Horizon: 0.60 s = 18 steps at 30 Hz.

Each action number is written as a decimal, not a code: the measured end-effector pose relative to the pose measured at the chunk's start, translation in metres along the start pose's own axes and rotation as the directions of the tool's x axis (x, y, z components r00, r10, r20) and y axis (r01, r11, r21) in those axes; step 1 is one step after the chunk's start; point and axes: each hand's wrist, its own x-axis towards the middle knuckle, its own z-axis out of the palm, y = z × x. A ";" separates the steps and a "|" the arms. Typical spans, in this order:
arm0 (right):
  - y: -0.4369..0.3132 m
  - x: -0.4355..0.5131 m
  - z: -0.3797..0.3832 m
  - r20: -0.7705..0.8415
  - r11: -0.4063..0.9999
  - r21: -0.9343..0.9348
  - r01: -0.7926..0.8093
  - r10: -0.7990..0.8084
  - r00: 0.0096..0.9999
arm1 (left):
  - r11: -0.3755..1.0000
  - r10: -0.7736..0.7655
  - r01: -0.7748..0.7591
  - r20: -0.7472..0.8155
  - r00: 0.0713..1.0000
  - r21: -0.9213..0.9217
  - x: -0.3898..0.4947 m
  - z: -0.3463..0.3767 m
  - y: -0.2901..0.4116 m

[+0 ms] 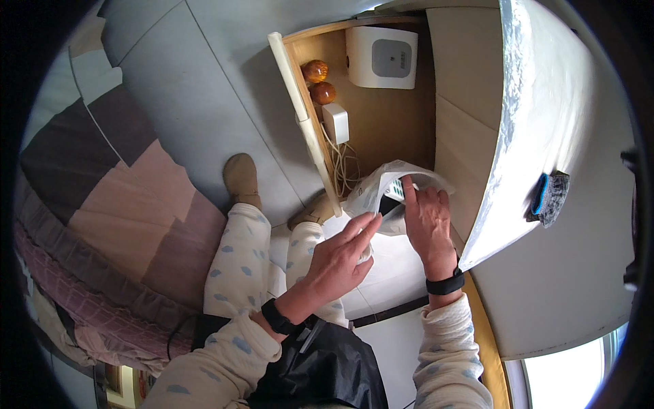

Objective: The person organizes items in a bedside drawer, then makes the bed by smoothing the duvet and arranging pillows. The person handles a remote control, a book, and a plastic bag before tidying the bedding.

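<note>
A translucent white plastic bag [365, 191] hangs with its mouth open at the near end of an open wooden drawer [391, 122]. My left hand [340, 258] pinches the near left edge of the bag between thumb and fingers. Over the bag's right side, my right hand [429, 220] reaches in, its index finger extended. That finger touches or nearly touches a white object with green marks [394, 189] inside. Beside this lies something black [389, 205], too hidden to name. Where the other right fingertips rest is unclear.
In the drawer are a white boxy device [380, 57], two amber-coloured balls [319, 82], a white power adapter [335, 123] and a coiled cable [346, 161]. A glossy white top [541, 102] carries a folded grey knit item [550, 199]. A bed with a patchwork cover [127, 204] stands left.
</note>
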 end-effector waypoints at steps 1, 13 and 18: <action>0.000 -0.005 -0.004 0.037 0.999 0.037 -0.022 0.020 0.999 | 1.000 0.008 -0.008 -0.003 1.000 0.004 -0.002 0.000 0.002; 0.001 -0.099 -0.054 -0.145 0.941 0.303 -0.151 0.202 0.969 | 0.994 0.104 -0.107 -0.252 0.962 0.004 -0.005 0.003 0.004; -0.009 -0.140 -0.043 -0.125 0.901 0.308 -0.305 0.356 0.926 | 0.920 0.393 -0.393 -0.024 0.919 0.000 -0.046 0.026 0.027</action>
